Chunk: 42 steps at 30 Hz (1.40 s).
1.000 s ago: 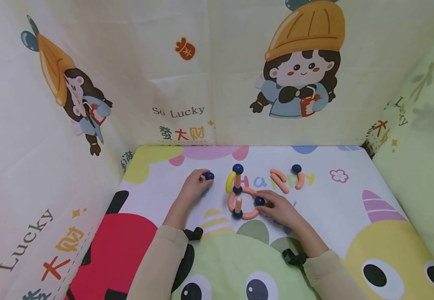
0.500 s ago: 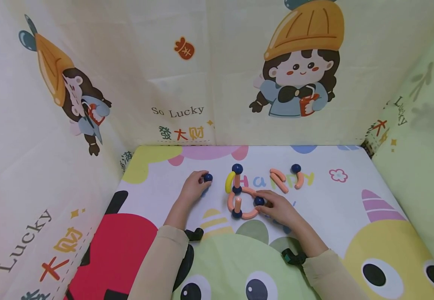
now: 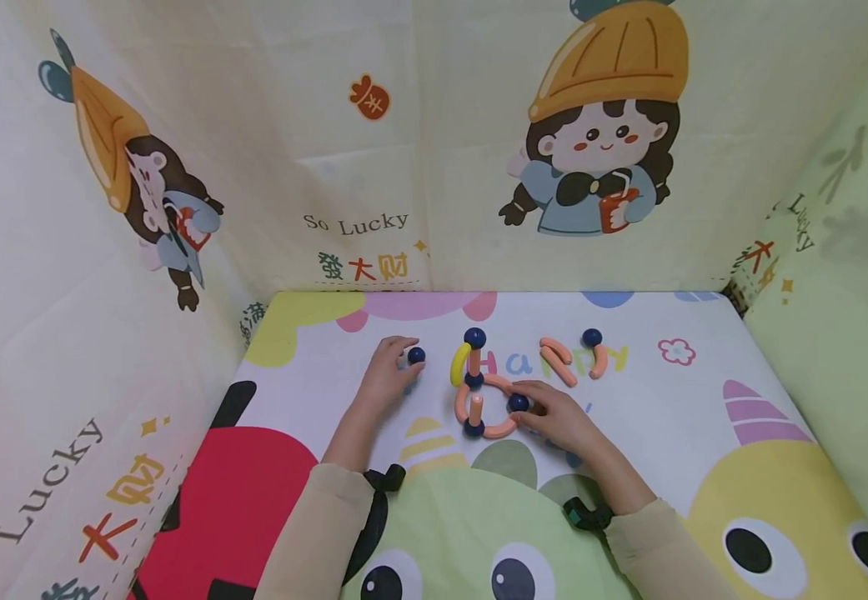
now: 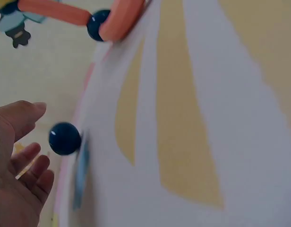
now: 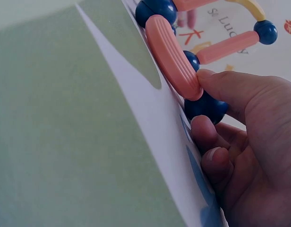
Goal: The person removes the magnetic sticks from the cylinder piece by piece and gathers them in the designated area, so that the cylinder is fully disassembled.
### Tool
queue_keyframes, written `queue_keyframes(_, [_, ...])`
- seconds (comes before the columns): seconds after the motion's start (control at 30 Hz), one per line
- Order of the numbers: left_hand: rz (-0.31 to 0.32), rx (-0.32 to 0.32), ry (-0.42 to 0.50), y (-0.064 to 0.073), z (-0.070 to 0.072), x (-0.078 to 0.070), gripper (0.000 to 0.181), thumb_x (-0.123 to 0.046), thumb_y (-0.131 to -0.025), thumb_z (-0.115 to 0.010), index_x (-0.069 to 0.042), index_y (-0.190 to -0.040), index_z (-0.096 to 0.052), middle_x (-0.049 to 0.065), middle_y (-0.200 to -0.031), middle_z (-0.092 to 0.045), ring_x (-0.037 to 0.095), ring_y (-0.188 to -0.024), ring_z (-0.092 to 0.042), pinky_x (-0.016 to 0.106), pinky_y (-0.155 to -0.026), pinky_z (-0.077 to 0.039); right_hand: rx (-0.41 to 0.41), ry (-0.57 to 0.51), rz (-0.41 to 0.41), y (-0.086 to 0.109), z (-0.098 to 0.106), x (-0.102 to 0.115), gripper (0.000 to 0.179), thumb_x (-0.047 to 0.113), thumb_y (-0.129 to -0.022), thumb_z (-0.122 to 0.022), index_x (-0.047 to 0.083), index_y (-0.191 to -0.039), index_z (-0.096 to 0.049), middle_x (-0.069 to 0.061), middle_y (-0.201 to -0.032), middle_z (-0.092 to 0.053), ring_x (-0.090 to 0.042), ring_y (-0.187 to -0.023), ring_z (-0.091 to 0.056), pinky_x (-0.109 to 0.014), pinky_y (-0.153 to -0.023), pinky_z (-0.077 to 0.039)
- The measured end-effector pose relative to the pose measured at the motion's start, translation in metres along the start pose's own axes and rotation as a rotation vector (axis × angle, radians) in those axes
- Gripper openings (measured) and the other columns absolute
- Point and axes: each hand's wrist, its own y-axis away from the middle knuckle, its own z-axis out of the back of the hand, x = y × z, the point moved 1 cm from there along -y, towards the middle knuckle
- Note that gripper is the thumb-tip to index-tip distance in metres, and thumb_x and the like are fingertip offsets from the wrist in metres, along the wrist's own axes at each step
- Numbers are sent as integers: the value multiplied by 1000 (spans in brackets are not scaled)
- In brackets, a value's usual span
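Observation:
A loose dark blue ball lies on the table left of a built shape. My left hand is around it with fingers spread; the left wrist view shows a gap between the fingers and the ball. My right hand pinches a blue ball at the right of a ring of curved pink rods. In the right wrist view the thumb touches the end of a curved pink rod beside that ball. From the ring, straight pink rods stand up, the rear one topped by a blue ball.
A curved yellow rod joins the shape's back left. Two loose pink rods lie to the right, beside a blue ball next to a curved pink rod. Printed cloth walls stand behind and at both sides.
The left hand has let go of the loose ball and its fingers have spread, after the ball shifted slightly down and left. The right hand stays where it was.

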Motion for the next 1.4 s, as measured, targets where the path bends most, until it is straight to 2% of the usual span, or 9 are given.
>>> queue_keyframes(0.13, [-67, 50, 28, 13, 1, -12, 46, -30, -90, -73, -22, -135, -60, 6, -140, -49, 24, -124, -52, 44, -105, -46, 9, -11, -9, 1, 0, 1, 50, 35, -92, -70, 27, -140, -57, -3, -140, -57, -11, -89, -56, -30, -77, -48])
queue_keyframes(0.3, [-147, 147, 63, 31, -2, -18, 46, -30, -93, -70, -21, -136, -59, 1, -128, -57, 16, -99, -55, 34, -87, -50, 24, -28, -32, 0, 0, 1, 50, 38, -92, -69, 31, -140, -56, -2, -143, -54, -14, -86, -53, -30, -75, -45])
queue_keyframes(0.4, [-215, 234, 104, 41, -8, -17, 43, -26, -95, -67, -17, -135, -59, 4, -121, -61, 13, -90, -54, 27, -80, -48, 25, -27, -33, 0, 0, 0, 50, 39, -92, -69, 32, -140, -56, -2, -144, -53, -13, -85, -53, -30, -75, -44])
queue_keyframes(0.5, [-283, 349, 177, 50, -16, -21, 39, -23, -97, -64, -13, -134, -59, 7, -124, -61, 14, -91, -57, 24, -79, -48, 21, -19, -32, -1, 0, 0, 50, 38, -92, -69, 31, -140, -56, -3, -144, -53, -14, -85, -53, -31, -76, -44])
queue_keyframes(0.63, [-273, 453, 256, 58, -29, -28, 43, -31, -96, -65, -23, -138, -57, 0, -123, -63, 14, -88, -60, 24, -74, -51, 16, -14, -36, 0, 0, 0, 50, 38, -92, -69, 31, -140, -56, -3, -144, -53, -14, -88, -53, -32, -77, -45])
queue_keyframes(0.73, [-241, 472, 266, 62, -38, -32, 46, -40, -94, -65, -31, -138, -57, -4, -104, -64, 13, -80, -58, 25, -69, -50, 15, -19, -35, 0, 0, -1, 49, 38, -92, -69, 32, -139, -56, -2, -145, -52, -14, -90, -53, -33, -79, -44])
queue_keyframes(0.83, [-228, 458, 250, 65, -46, -34, 44, -46, -94, -63, -31, -135, -60, -4, -91, -61, 13, -75, -56, 26, -68, -49, 13, -18, -30, 1, -1, -2, 49, 39, -92, -69, 32, -139, -56, -3, -146, -52, -14, -90, -54, -33, -78, -44])
queue_keyframes(1.13, [-225, 405, 195, 66, -55, -35, 32, -45, -96, -60, -38, -126, -64, -11, -105, -66, 9, -84, -59, 27, -74, -51, -3, 4, -12, -1, -1, -4, 48, 37, -93, -69, 29, -139, -56, -3, -141, -57, -14, -95, -57, -35, -84, -48])
queue_keyframes(1.4, [-187, 406, 215, 66, -56, -35, 27, -44, -97, -58, -37, -122, -67, -11, -103, -66, 7, -83, -63, 25, -79, -52, 4, -23, -37, -1, -1, -3, 50, 42, -91, -69, 34, -139, -56, -1, -144, -54, -14, -87, -54, -32, -78, -44])
